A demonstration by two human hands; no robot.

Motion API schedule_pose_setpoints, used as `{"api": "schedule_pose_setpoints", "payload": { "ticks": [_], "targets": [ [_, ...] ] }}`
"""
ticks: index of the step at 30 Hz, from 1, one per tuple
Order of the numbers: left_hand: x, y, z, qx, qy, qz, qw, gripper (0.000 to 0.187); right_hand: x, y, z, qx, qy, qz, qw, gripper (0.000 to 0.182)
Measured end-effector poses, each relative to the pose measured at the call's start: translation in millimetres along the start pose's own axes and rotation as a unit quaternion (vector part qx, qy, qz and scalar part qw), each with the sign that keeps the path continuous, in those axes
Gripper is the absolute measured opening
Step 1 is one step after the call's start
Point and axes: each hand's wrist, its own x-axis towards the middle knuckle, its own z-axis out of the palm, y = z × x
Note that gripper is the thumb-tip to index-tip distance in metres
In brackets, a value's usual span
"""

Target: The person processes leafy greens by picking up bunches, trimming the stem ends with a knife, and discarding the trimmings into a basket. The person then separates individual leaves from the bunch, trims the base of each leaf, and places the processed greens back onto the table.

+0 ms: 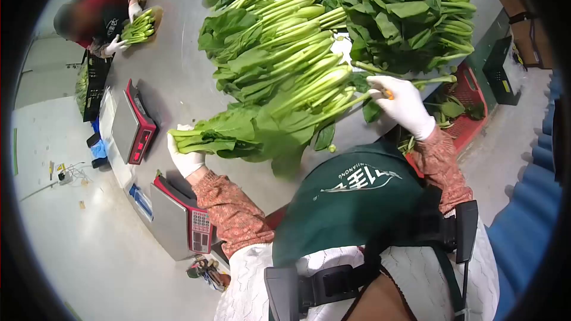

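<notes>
My left hand [187,153], in a white glove, is closed around the pale stems of a bunch of leafy greens [229,137]. The leaves of this bunch spread to the right, close to the table's near edge. My right hand [399,104], also gloved in white, is closed with a small orange object [389,94] between its fingers; the rest of that object is hidden. It is beside the cut stem ends of a long row of leafy greens [285,53]. A second, darker pile of leafy greens [404,18] lies beyond it.
Two red-framed scales [135,122] stand along the left side of the metal table [178,41]. A red crate [470,104] with loose leaves is at my right. Across the table, another person [98,18] in white gloves holds a bunch of greens. Cardboard boxes [532,41] stand far right.
</notes>
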Motion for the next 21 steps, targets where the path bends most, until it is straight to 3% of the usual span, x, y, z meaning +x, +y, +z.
{"api": "schedule_pose_setpoints", "payload": {
  "ticks": [1, 2, 5, 6, 8, 9, 12, 13, 15, 16, 17, 19, 20, 21],
  "targets": [
    [2.5, 3.6, 6.0, 0.016, 0.007, 0.005, 1.0, 0.029, 7.2, -0.3, 8.9, 0.004, -0.006, 0.015, 1.0, 0.035],
    [17.8, 20.8, -0.9, -0.05, 0.019, -0.027, 0.998, 0.028, 14.2, -2.1, 14.0, -0.014, -0.007, 0.007, 1.0, 0.035],
    [49.6, 50.5, 22.2, 0.117, 0.108, 0.111, 0.981, 0.03, 32.6, -9.9, 28.8, -0.014, -0.015, 0.013, 1.0, 0.032],
    [85.6, 77.2, 6.4, 0.165, 0.094, 0.142, 0.972, 0.033, 35.7, -8.1, 33.0, -0.013, -0.009, 0.008, 1.0, 0.032],
    [143.6, 109.0, 20.4, 0.137, 0.142, 0.161, 0.967, 0.032, 37.6, -7.1, 34.1, -0.017, -0.002, 0.035, 0.999, 0.031],
    [234.0, 188.6, -39.4, 0.181, 0.008, 0.125, 0.975, 0.035, 38.6, 0.3, 38.5, -0.025, 0.033, 0.013, 0.999, 0.03],
    [174.4, 103.1, 87.0, -0.054, 0.135, 0.119, 0.982, 0.069, 45.8, 7.7, 42.4, 0.054, 0.03, 0.037, 0.997, 0.031],
    [176.9, 96.3, 94.3, -0.05, 0.142, 0.074, 0.986, 0.074, 49.2, 3.3, 39.4, -0.01, -0.02, 0.035, 0.999, 0.034],
    [170.8, 70.2, 109.7, 0.014, 0.131, -0.019, 0.991, 0.08, 53.0, 8.0, 50.1, -0.007, -0.038, -0.014, 0.999, 0.04],
    [148.3, 36.0, 115.1, 0.118, 0.033, 0.018, 0.992, 0.076, 55.9, 10.1, 53.4, -0.009, -0.053, -0.006, 0.999, 0.042],
    [116.9, -5.6, 118.3, 0.218, -0.067, 0.057, 0.972, 0.073, 58.7, 12.2, 55.8, -0.011, -0.069, 0.0, 0.998, 0.044],
    [53.9, -72.9, 125.3, 0.388, -0.192, 0.039, 0.9, 0.05, 62.9, 14.1, 50.3, 0.045, -0.071, -0.029, 0.996, 0.043],
    [16.5, -106.4, 129.1, 0.575, -0.244, 0.134, 0.77, 0.033, 62.2, 6.2, 43.0, 0.119, -0.08, -0.015, 0.99, 0.041],
    [-23.1, -132.5, 145.3, 0.676, -0.289, 0.134, 0.665, 0.031, 61.4, -8.7, 31.9, 0.194, -0.088, -0.003, 0.977, 0.039]
  ]
}}
